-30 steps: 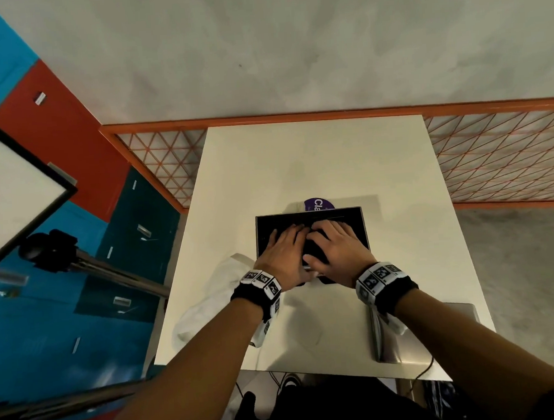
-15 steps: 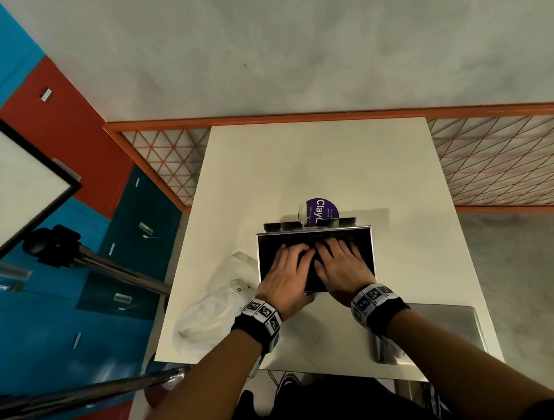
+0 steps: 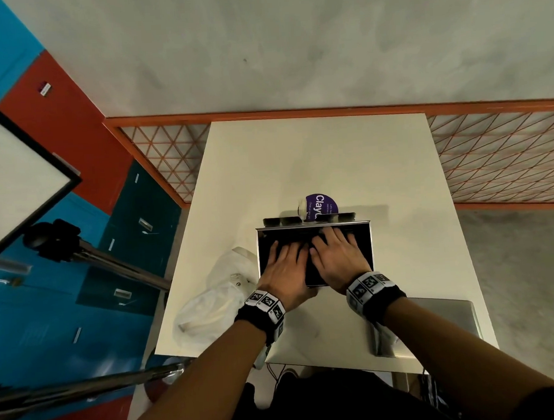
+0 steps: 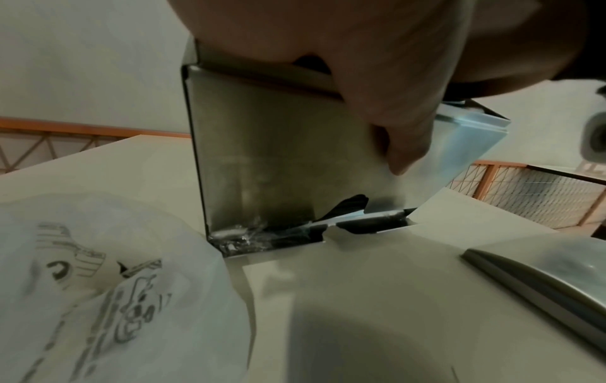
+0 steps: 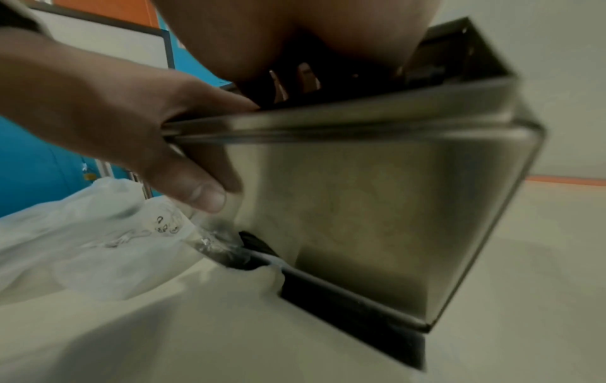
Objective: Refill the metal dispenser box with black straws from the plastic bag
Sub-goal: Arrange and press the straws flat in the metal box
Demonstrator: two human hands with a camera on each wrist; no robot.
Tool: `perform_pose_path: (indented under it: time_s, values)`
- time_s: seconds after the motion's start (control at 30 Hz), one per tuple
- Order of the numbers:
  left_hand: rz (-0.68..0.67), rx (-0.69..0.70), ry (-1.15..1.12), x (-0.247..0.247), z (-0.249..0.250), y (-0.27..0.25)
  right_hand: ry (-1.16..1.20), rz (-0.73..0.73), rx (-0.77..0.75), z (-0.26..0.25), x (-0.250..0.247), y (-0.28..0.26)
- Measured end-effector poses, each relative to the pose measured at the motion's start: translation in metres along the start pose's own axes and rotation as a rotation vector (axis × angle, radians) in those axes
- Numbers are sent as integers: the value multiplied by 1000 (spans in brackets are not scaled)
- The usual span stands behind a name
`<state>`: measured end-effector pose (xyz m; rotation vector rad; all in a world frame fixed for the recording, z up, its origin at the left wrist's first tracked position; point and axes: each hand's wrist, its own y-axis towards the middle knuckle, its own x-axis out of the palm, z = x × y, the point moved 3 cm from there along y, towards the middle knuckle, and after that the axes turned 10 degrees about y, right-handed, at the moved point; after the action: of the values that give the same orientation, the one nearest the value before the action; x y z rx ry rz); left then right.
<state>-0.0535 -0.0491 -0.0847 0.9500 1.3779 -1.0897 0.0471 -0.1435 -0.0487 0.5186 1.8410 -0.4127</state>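
The open metal dispenser box (image 3: pixel 371 246) stands mid-table, filled with black straws (image 3: pixel 267 254). My left hand (image 3: pixel 287 261) lies flat on the straws at the left. Its thumb (image 4: pixel 403 134) hangs down the outside of the box's near wall (image 4: pixel 279 160). My right hand (image 3: pixel 336 255) lies flat on the straws beside it, fingers reaching toward the far wall. From the right wrist, the box (image 5: pixel 377 207) fills the view, with the left thumb (image 5: pixel 190 176) over its rim. The plastic bag (image 3: pixel 209 298) lies crumpled left of the box, touching its base (image 4: pixel 98 285).
The metal lid (image 3: pixel 438 323) lies at the table's near right corner (image 4: pixel 541 279). A purple-labelled cup (image 3: pixel 317 205) and a row of black knobs (image 3: pixel 289 220) sit just behind the box. The white table (image 3: pixel 298 159) runs back to an orange railing (image 3: pixel 328 111). Tripod legs (image 3: pixel 120 268) stand left.
Both hands have slid farther across the straws toward the box's far wall and lie flatter and more spread. The box and bag stay where they were.
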Motion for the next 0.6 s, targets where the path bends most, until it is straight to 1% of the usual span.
perform_pose_path:
  time_s: [0.17, 0.27, 0.37, 0.43, 0.53, 0.6]
  values:
    - [3, -15, -5, 0, 3, -4, 70, -74, 40, 2, 8, 8]
    - [52, -8, -28, -6, 2, 0, 73, -93, 64, 5, 12, 7]
    - [96, 1, -27, -14, -1, 6, 47, -95, 59, 5, 10, 8]
    - [61, -3, -27, -14, -3, 10, 46, -73, 58, 5, 9, 9]
    - [-45, -14, 1, -10, -4, 14, 19, -29, 31, 6, 10, 11]
    - [-86, -21, 31, -10, -3, 15, 23, -17, 13, 7, 12, 13]
